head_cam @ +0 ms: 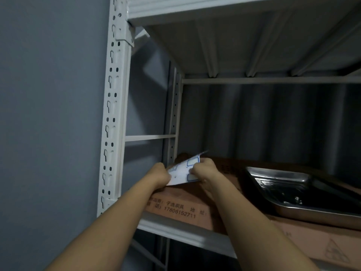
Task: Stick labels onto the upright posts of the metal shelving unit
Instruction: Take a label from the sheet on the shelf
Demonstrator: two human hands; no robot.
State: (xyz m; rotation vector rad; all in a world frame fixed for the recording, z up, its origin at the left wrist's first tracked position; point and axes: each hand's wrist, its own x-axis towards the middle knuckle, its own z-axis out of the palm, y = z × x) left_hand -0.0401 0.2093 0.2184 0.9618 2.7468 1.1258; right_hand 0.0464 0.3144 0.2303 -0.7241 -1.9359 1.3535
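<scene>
A white sheet of blue-bordered labels (182,171) is held between both hands, above the cardboard on the shelf. My left hand (159,174) pinches the sheet's left edge. My right hand (205,170) has its fingertips on a label at the sheet's right side. The white front upright post (111,114), punched with slots and holes, rises just left of my hands. A rear post (173,114) stands in the shadow behind the sheet.
Flat brown cardboard (179,204) with printed text lies on the shelf (175,229). A steel tray (304,192) rests on it to the right. Another shelf (234,42) hangs overhead. A grey wall (48,114) stands to the left.
</scene>
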